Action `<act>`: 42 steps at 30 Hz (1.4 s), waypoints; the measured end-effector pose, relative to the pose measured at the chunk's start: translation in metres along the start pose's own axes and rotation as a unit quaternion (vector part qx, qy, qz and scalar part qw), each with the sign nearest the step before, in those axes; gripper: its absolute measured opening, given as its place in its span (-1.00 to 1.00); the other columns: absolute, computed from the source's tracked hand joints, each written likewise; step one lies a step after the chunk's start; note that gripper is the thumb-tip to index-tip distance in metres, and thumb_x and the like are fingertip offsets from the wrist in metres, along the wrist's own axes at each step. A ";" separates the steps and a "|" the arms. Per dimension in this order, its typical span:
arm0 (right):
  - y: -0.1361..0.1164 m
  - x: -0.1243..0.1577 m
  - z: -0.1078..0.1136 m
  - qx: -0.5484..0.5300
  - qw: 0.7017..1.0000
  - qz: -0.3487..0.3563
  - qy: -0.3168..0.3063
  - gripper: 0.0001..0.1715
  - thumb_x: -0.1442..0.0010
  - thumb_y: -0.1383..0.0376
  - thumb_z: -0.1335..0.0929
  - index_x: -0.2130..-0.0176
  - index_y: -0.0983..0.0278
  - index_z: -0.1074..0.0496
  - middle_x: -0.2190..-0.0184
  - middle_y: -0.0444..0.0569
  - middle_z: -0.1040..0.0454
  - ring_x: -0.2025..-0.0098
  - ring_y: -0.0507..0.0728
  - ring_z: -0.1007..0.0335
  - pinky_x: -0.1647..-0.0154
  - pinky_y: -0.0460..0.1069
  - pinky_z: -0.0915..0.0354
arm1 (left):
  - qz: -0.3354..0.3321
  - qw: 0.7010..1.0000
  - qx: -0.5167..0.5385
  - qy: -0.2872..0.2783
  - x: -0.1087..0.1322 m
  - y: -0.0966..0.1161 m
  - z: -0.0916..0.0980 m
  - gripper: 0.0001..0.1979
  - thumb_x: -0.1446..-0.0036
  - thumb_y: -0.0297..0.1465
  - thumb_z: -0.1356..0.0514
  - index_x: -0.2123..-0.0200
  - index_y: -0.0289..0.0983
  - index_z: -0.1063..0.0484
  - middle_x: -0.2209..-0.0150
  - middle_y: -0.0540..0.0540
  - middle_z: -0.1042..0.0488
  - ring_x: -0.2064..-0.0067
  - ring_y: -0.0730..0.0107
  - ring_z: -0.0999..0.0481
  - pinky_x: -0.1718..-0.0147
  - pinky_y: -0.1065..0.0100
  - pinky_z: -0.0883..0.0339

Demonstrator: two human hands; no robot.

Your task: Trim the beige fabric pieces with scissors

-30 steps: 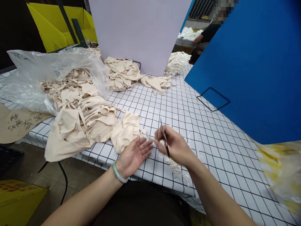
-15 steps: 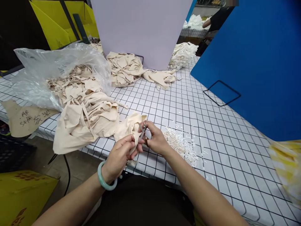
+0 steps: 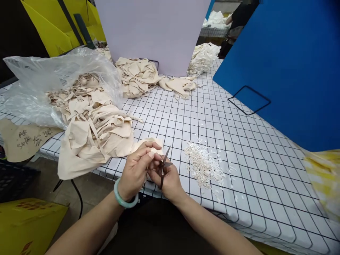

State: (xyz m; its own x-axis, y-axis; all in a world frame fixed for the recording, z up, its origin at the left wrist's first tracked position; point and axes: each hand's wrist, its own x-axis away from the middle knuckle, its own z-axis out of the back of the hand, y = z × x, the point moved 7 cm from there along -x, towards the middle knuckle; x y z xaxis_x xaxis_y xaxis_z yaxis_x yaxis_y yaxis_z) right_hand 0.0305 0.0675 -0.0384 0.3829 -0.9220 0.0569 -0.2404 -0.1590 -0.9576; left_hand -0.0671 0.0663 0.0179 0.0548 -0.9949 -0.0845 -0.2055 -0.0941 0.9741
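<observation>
My left hand [image 3: 136, 170], with a green bangle [image 3: 124, 198] at the wrist, is closed in a pinch on a piece of beige fabric [image 3: 154, 151]. Close beside it, my right hand [image 3: 168, 179] is wrapped round a small pair of scissors [image 3: 162, 171]; the blades are apart and point away from me. Some of that cloth lies on the table behind my fingers. To the left, a heap of beige fabric pieces [image 3: 111, 131] spills from a clear plastic bag [image 3: 34, 85]. Right of my hands lie many small beige and white snippets [image 3: 203, 164].
A white tablecloth with black grid lines [image 3: 252, 170] covers the table. Further back are more beige cloth [image 3: 138, 76] and a white pile [image 3: 204, 58]. A pale panel [image 3: 154, 32] and a blue panel [image 3: 287, 71] stand upright. A yellow box [image 3: 29, 219] sits below, left.
The scissors have come away from the cloth strip and tilted, their blades now apart. My hands have drawn slightly nearer to me, and the fabric beyond them has dropped lower.
</observation>
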 end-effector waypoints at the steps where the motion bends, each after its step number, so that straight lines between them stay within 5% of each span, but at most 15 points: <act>1: 0.000 0.002 0.001 0.002 1.000 -0.012 -0.007 -0.60 -0.07 0.11 -0.50 0.34 0.20 -0.25 0.41 -0.18 -0.32 0.40 0.03 -0.30 0.36 -0.05 -0.30 | 0.016 0.999 0.028 0.010 -0.001 -0.005 0.000 -0.71 -0.34 -0.39 -0.10 0.39 -0.30 -0.54 0.08 -0.12 -0.35 0.40 0.53 -0.34 0.39 0.39 -0.35; 4: -0.017 0.010 0.020 0.111 0.994 -0.006 0.000 -0.59 -0.08 0.02 -0.49 0.31 0.20 -0.31 0.37 -0.12 -0.36 0.34 0.09 -0.34 0.28 0.02 -0.34 | 0.021 0.999 0.025 0.018 0.000 -0.014 0.001 -0.71 -0.33 -0.38 -0.11 0.42 -0.31 -0.51 0.14 -0.10 -0.29 0.45 0.57 -0.23 0.51 0.44 -0.23; 7: -0.046 0.019 0.049 0.314 0.948 0.043 0.030 -0.52 -0.03 -0.08 -0.49 0.25 0.21 -0.43 0.28 -0.01 -0.41 0.18 0.21 -0.36 0.10 0.14 -0.33 | 0.000 1.000 -0.019 -0.024 0.004 -0.019 -0.004 -0.72 -0.32 -0.35 -0.12 0.41 -0.28 -0.52 0.12 -0.15 -0.28 0.26 0.39 -0.35 0.51 0.43 -0.22; 12: -0.058 0.033 0.065 0.479 0.877 0.041 0.007 -0.48 -0.01 -0.16 -0.48 0.45 0.22 -0.42 0.44 -0.03 -0.44 0.28 0.20 -0.33 0.18 0.13 -0.27 | -0.038 0.994 -0.064 -0.078 0.009 -0.022 -0.016 -0.72 -0.33 -0.32 -0.11 0.40 -0.24 -0.53 0.16 -0.18 -0.32 -0.04 0.12 -0.30 0.13 0.25 -0.34; 16: -0.053 0.038 0.064 0.472 0.881 0.039 -0.001 -0.48 -0.03 -0.16 -0.48 0.47 0.22 -0.45 0.55 -0.09 -0.42 0.39 0.14 -0.32 0.24 0.09 -0.25 | -0.043 0.988 -0.074 -0.128 0.010 -0.024 -0.026 -0.72 -0.33 -0.31 -0.10 0.41 -0.21 -0.49 0.38 -0.16 -0.33 -0.10 0.05 -0.25 -0.02 0.13 -0.28; 27: -0.056 0.041 0.065 0.474 0.878 0.071 0.001 -0.42 0.02 -0.17 -0.50 0.59 0.21 -0.35 0.63 -0.11 -0.32 0.47 0.10 -0.26 0.29 0.07 -0.22 | -0.035 0.986 -0.106 -0.125 0.010 -0.028 -0.028 -0.65 -0.31 -0.21 -0.12 0.49 -0.25 -0.41 0.12 -0.22 -0.30 -0.08 0.06 -0.26 -0.05 0.12 -0.28; 42: -0.051 0.045 0.070 0.493 0.866 0.077 0.031 -0.31 -0.05 -0.23 -0.43 0.65 0.24 -0.26 0.64 -0.12 -0.26 0.53 0.04 -0.17 0.38 -0.01 -0.16 | -0.019 0.981 -0.118 -0.152 0.011 -0.035 -0.035 -0.68 -0.33 -0.22 -0.10 0.38 -0.22 -0.52 0.32 -0.21 -0.41 -0.09 0.02 -0.30 0.01 0.09 -0.32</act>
State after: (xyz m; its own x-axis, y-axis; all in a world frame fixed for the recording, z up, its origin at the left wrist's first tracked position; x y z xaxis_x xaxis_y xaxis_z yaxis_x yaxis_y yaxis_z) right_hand 0.1221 0.0591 -0.0066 0.3578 -0.9277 -0.1068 0.6067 0.3179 -0.7286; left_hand -0.0252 0.0596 -0.0096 -0.2432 -0.9590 -0.1457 0.0253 -0.1564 0.9874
